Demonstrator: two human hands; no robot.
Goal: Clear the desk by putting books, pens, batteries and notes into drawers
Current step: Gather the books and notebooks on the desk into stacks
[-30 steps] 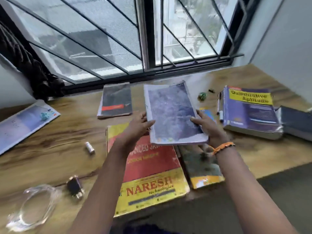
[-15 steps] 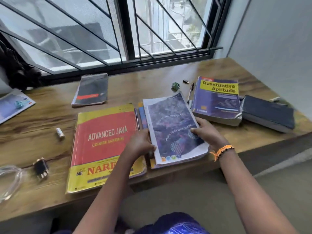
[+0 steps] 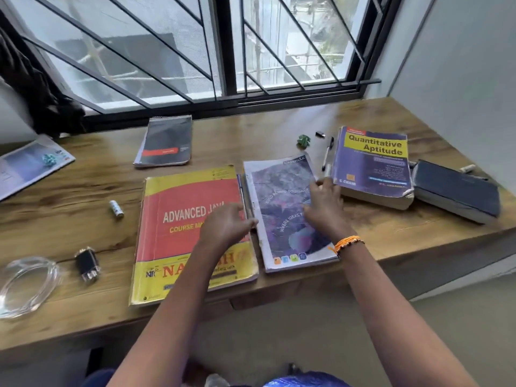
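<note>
we see the purple notebook (image 3: 287,213) lying flat on the wooden worktop (image 3: 83,191), near its front edge. our left hand (image 3: 226,226) hovers at the notebook's left edge, over the red and yellow java book (image 3: 184,233) just left of it; the fingers are loosely curved and hold nothing. our right hand (image 3: 325,208) rests on the notebook's cover with fingers spread, an orange band (image 3: 347,243) on its wrist. right of the notebook lies a thick aptitude book (image 3: 374,163), then a dark blue book (image 3: 455,191). a pen (image 3: 327,153) sits between the notebook and the aptitude book. behind the notebook, to the left, lies a grey notepad (image 3: 166,142). far left of the notebook a small battery (image 3: 116,209) lies alone.
</note>
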